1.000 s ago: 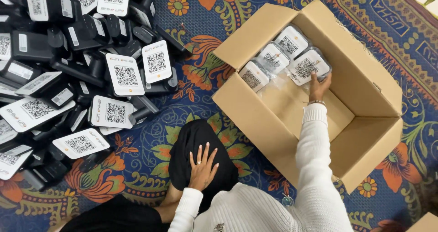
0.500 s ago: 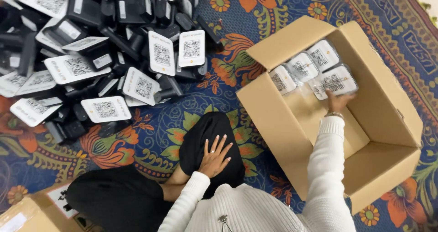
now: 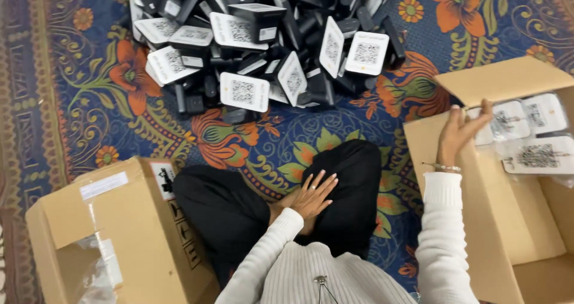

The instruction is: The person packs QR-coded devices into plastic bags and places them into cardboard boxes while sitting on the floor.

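Observation:
My left hand [image 3: 312, 195] lies flat and open on my knee, which is covered in black trousers. My right hand [image 3: 459, 130] is raised with fingers spread at the near rim of an open cardboard box [image 3: 454, 178] on the right, holding nothing. Inside that box stand several clear-wrapped white-labelled packages [image 3: 526, 133] in a row. A heap of black devices with white code labels [image 3: 263, 46] is piled on the patterned carpet ahead of me.
A second cardboard box [image 3: 119, 232] sits at lower left, open, with clear plastic inside it. The floor is a blue carpet [image 3: 72, 112] with orange flowers. My crossed legs fill the middle foreground.
My view has swung left, bringing the lower-left box in. My right hand has come back from the packages inside the box to its near rim. The left hand stays on my knee.

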